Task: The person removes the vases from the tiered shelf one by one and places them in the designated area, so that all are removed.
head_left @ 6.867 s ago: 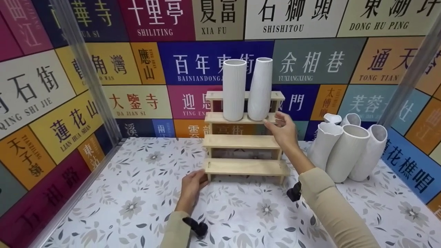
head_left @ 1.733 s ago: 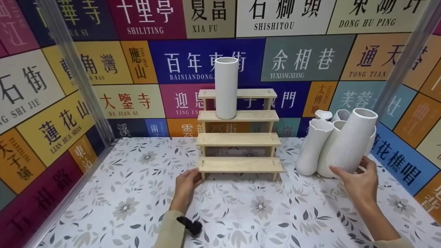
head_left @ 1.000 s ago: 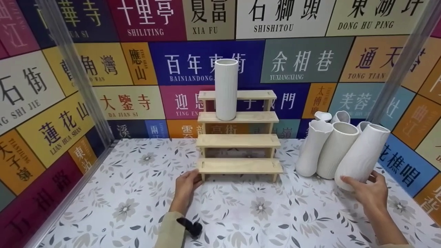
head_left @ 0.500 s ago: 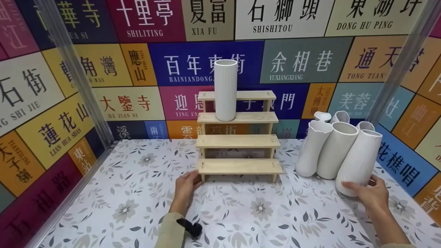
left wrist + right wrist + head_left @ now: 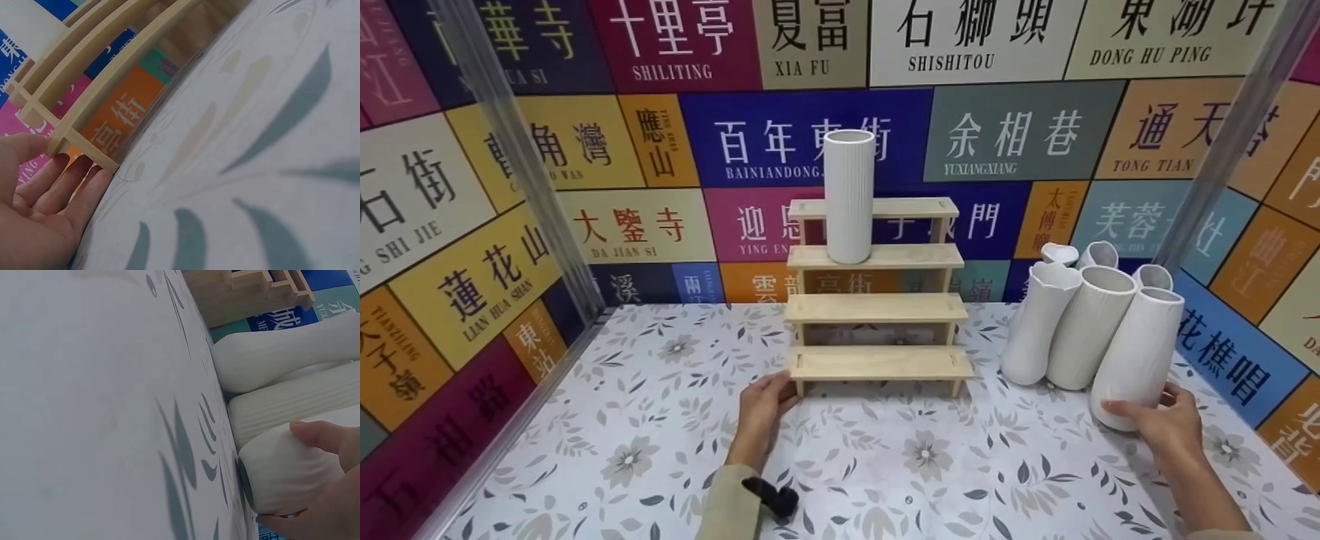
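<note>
A smooth white tapered vase (image 5: 1140, 360) stands, leaning slightly, at the front of the vase group on the right. My right hand (image 5: 1174, 424) grips it low down, thumb across its front and fingers behind; in the right wrist view its base (image 5: 281, 472) is at or very near the tabletop. My left hand (image 5: 765, 409) holds the lower left end of the stepped wooden shelf (image 5: 877, 364); in the left wrist view the thumb (image 5: 28, 147) is at the board's edge with fingers below. A ribbed white cylindrical vase (image 5: 849, 199) stands on the shelf's second tier from the top.
Several other white vases cluster behind the held one, among them a wavy-rimmed vase (image 5: 1039, 322) and a grey-white ribbed vase (image 5: 1091, 330). A floral cloth (image 5: 660, 465) covers the table. Walls with coloured sign panels (image 5: 810, 135) and clear corner posts (image 5: 547, 195) enclose it.
The tapered vase stood on the shelf beside the ribbed one; my right hand has carried it right and lowered it in front of the group. My left hand keeps its place at the shelf.
</note>
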The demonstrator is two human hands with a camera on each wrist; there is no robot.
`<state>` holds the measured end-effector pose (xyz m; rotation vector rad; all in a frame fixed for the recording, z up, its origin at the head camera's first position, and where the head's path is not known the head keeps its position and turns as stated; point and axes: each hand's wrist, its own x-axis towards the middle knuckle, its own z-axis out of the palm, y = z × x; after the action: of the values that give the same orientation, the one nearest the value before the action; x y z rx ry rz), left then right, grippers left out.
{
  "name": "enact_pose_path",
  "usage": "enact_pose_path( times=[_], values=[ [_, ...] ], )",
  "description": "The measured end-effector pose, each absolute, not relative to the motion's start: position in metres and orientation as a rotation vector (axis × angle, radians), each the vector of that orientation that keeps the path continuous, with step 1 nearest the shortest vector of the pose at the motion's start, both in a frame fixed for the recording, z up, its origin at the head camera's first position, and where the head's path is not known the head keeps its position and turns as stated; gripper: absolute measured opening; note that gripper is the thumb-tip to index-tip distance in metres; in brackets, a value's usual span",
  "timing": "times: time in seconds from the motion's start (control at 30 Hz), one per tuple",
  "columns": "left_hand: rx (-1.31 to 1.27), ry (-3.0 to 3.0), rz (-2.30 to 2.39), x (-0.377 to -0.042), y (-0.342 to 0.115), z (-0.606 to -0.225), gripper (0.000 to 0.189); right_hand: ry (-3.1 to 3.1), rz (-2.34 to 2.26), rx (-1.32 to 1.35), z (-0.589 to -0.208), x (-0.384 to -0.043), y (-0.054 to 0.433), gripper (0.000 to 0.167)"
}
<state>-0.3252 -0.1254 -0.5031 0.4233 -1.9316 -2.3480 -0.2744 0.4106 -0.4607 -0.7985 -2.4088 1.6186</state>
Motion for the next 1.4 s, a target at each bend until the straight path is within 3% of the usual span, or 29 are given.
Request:
enact_pose_path(
  times=[1.4],
  values=[
    [0.372, -1.902, -2.355, -0.3253, -0.1267, -0.5051, 0.041, -2.502, 1.518, -0.855, -0.4565, -0.2727, 0.415, 0.117]
  ],
)
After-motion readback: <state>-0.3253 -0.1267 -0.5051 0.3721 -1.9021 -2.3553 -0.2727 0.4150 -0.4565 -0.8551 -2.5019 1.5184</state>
